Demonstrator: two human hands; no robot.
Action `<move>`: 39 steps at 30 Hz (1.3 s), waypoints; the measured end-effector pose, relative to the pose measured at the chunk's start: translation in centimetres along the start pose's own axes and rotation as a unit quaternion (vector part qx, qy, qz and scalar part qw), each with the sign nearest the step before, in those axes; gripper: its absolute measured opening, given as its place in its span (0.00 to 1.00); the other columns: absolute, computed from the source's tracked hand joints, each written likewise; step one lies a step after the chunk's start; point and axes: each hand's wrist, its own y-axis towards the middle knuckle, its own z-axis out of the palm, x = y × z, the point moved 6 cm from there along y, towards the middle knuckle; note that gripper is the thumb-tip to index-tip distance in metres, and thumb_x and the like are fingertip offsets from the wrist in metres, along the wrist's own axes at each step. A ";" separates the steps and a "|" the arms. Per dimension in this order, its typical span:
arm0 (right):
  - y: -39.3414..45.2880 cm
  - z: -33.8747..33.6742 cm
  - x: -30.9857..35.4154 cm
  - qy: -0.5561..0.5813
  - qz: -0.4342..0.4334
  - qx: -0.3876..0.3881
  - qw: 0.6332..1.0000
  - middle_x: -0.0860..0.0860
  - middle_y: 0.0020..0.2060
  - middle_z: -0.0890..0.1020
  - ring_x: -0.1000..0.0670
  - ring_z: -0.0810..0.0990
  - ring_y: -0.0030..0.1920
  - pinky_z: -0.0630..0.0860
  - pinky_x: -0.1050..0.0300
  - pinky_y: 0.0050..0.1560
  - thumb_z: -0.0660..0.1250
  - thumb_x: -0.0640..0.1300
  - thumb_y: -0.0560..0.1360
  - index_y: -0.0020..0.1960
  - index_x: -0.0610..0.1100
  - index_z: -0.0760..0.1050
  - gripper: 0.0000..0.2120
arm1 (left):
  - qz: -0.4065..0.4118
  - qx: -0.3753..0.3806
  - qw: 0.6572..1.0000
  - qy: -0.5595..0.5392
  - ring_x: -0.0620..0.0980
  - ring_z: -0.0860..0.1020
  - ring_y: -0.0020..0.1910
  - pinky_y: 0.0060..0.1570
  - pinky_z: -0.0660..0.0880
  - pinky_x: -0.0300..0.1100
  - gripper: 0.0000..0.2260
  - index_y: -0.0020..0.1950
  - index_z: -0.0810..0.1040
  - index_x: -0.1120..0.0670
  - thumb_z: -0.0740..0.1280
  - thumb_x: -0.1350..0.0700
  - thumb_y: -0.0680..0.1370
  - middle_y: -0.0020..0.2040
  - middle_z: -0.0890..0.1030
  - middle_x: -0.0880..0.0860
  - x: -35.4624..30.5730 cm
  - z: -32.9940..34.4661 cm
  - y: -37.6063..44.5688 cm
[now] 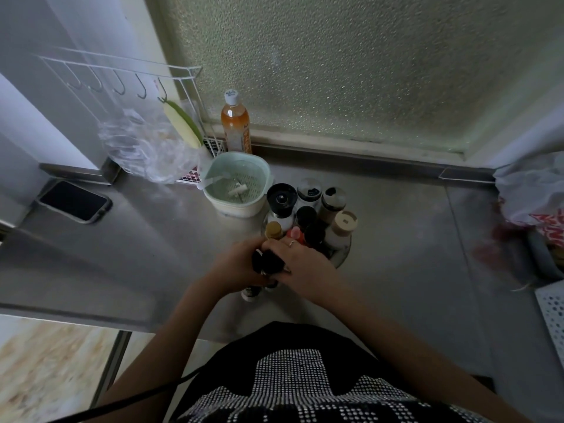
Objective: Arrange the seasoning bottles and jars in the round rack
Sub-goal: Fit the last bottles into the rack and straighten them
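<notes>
The round rack [344, 254] stands on the steel counter, packed with several seasoning bottles and jars: a black-topped grinder [281, 196], a beige-capped jar [344, 222], a red-capped bottle [295, 233] and a gold-capped bottle [273, 230]. At the rack's near edge my left hand [236, 264] and my right hand [300, 264] both grip black-capped jars [267, 261]. Their lower ends [251, 293] show beneath my hands. Which hand holds which jar I cannot tell.
A pale green colander bowl [236, 181] sits just left of the rack. An orange drink bottle [235, 123] stands by the frosted window. A phone [74, 201] lies at the left, plastic bags [531, 190] at the right, and a white perforated tray [552, 312].
</notes>
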 end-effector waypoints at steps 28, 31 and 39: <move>2.8 -13.8 -7.5 -0.057 0.056 -0.114 0.990 0.44 0.47 0.78 0.42 0.77 0.46 0.77 0.48 0.47 0.72 0.43 0.63 0.52 0.51 0.71 0.19 | 0.006 0.015 0.997 0.069 0.54 0.77 0.45 0.46 0.75 0.47 0.21 0.52 0.76 0.56 0.74 0.65 0.61 0.45 0.79 0.56 0.2 0.8 1.7; 3.5 -13.5 -6.9 -0.035 0.052 -0.094 0.994 0.45 0.44 0.78 0.44 0.76 0.43 0.75 0.53 0.43 0.72 0.43 0.63 0.49 0.52 0.71 0.17 | 0.011 0.013 0.998 0.056 0.53 0.77 0.44 0.46 0.75 0.46 0.20 0.53 0.76 0.55 0.74 0.64 0.62 0.45 0.79 0.55 -0.2 0.8 1.7; 4.5 -10.9 -8.6 -0.060 0.075 -0.034 0.995 0.47 0.42 0.79 0.44 0.77 0.44 0.71 0.55 0.39 0.73 0.43 0.63 0.48 0.52 0.71 0.17 | 0.003 0.018 0.998 0.063 0.55 0.79 0.46 0.49 0.78 0.55 0.19 0.50 0.74 0.52 0.73 0.62 0.61 0.46 0.80 0.57 -0.2 0.7 2.2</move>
